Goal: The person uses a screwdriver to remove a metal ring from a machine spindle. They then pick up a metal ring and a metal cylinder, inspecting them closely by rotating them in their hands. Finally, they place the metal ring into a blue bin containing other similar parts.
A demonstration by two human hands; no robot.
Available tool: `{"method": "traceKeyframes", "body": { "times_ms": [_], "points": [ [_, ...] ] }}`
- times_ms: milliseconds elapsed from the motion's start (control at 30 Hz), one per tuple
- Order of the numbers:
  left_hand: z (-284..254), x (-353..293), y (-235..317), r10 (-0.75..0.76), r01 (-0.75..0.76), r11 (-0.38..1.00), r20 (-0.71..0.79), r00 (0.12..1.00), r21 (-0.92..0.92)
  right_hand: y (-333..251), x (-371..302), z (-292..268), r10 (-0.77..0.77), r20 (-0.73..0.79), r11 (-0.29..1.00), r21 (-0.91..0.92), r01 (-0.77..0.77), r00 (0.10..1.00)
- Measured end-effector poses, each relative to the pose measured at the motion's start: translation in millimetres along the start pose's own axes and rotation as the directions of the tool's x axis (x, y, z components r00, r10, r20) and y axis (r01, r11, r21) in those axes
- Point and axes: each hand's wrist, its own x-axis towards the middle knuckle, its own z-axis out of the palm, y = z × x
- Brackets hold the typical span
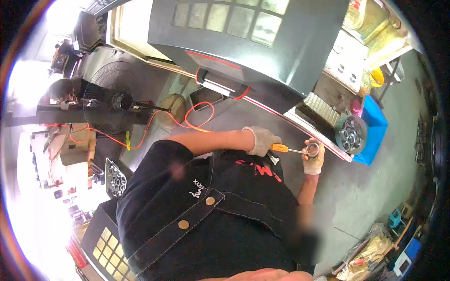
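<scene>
My left hand (260,141), in a pale knit glove, is closed around the orange handle of a screwdriver-like tool (280,148). Its thin metal shaft points right and reaches the rim of a metal ring (312,149); the exact shape of the tip is too small to make out. That ring sits between the fingers of my right hand (313,163), its opening turned toward me. A pale glove covers the right palm and wrist, with the fingertips showing bare. Both hands are in front of my dark apron, close to the long edge of the machine.
A dark machine cabinet (243,61) stands ahead. At right, a round container (351,135) of metal rings is beside a blue bin (376,129). Left are a large fan (112,89), an orange hose (152,122) and a tray (110,180) of metal parts.
</scene>
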Motion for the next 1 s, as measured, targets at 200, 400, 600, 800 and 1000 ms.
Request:
{"method": "traceKeyframes", "body": {
  "times_ms": [200,400,600,800,1000],
  "points": [
    [1.9,-39.4,-42.5,-0.002,0.003,1.000,0.052,0.999,-0.026,25.0,2.9,28.2,0.104,0.044,0.990,-0.105,-0.099,0.994],
    [26.6,-57.6,-108.4,0.334,-0.373,0.928,-0.467,0.819,0.011,46.6,4.6,67.1,0.217,0.139,0.976,-0.008,-0.218,0.966],
    [0.9,-72.5,-205.8,0.209,-0.285,0.948,-0.955,0.210,0.144,54.6,-0.1,83.9,0.273,0.009,0.960,0.069,-0.273,0.962],
    [1.6,-42.5,-234.0,0.197,0.007,0.976,-0.892,0.407,0.219,55.0,-8.2,88.9,0.290,-0.029,0.930,-0.226,-0.289,0.957],
    [11.1,-34.9,-230.9,0.169,0.026,0.981,-0.919,0.356,0.190,61.1,-3.0,79.4,0.169,-0.101,0.974,-0.135,-0.182,0.980]
  ]
}}
